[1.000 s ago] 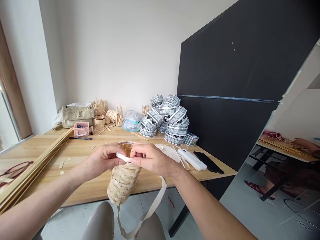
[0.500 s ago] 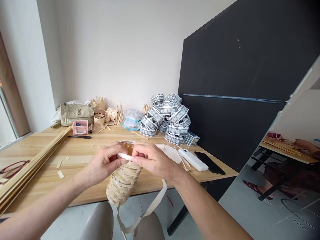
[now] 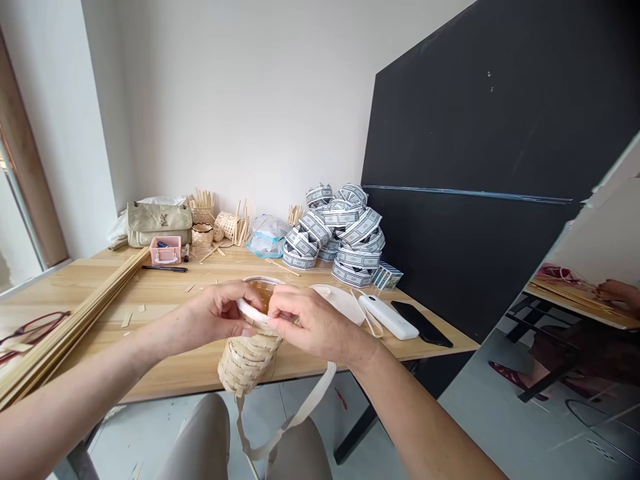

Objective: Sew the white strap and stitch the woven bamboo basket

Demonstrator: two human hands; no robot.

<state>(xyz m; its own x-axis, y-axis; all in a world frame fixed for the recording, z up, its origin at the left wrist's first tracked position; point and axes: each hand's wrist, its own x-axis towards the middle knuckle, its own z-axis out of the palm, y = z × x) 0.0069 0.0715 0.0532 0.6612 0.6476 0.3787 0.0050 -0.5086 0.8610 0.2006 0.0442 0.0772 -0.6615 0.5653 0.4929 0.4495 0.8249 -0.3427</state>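
A pale woven basket [image 3: 250, 363], tall and narrow, tilts at the table's front edge with its mouth up. White trim tape [image 3: 254, 313] wraps its rim, and a long loose end [image 3: 313, 400] loops down from my right hand past my knees. My left hand [image 3: 227, 310] pinches the rim on its left side, fingers inside and thumb outside. On the right side of the rim, my right hand [image 3: 303, 320] pinches the tape between thumb and fingers. The inside of the basket looks amber-brown; its lower contents cannot be made out.
Behind the hands are a white plate [image 3: 345, 303], a white power bank [image 3: 389, 317] and a black phone [image 3: 421, 324]. Patterned ribbon rolls [image 3: 345, 233] pile up at the back. Long bamboo strips [image 3: 85, 317] and red glasses [image 3: 43, 327] lie left. A black panel [image 3: 480, 147] stands right.
The basket has turned slightly more upright, and more of its taped rim shows between my hands. My left fingers have moved further inside the rim. The view has shifted slightly.
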